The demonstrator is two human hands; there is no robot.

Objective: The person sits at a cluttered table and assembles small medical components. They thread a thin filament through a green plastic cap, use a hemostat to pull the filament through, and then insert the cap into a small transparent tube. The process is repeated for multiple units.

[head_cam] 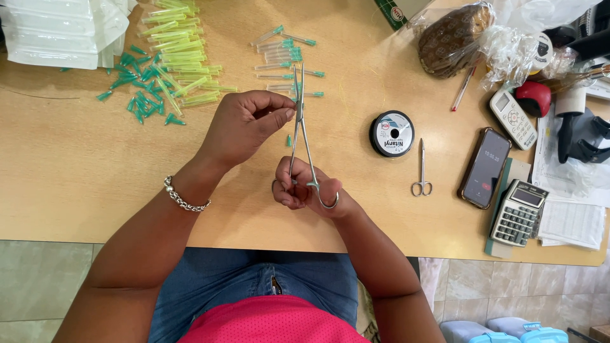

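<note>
**Forceps held upright between two hands over the worktop**

At far left, on the wooden worktop (76,165), a stack of clear plastic packets (57,32). Just right of it, a heap of yellow-green tubes (181,54) with loose green caps (136,95) scattered along its lower left edge. Further right, a smaller group of clear capped needles (286,63) with green ends.

Below these, the left hand (244,127), bracelet (183,198) at the wrist, fingers (279,114) pinched together close against the upper part of the steel forceps (300,127); whether anything small sits in that pinch, impossible to tell. Forceps standing nearly upright in the view, tips toward the needles, jaws together as far as visible. Lower down, the right hand (305,190), curled shut about the ring handles, one ring showing beneath the knuckles.

To the right, well apart from the hands, a round spool of thread (392,133), then small scissors (420,171) lying flat. Beyond, a dark phone (486,168), a grey calculator (520,213) and papers (572,222). Along the top right, a bag of brown goods (454,32) and a white handset (511,117).
</note>
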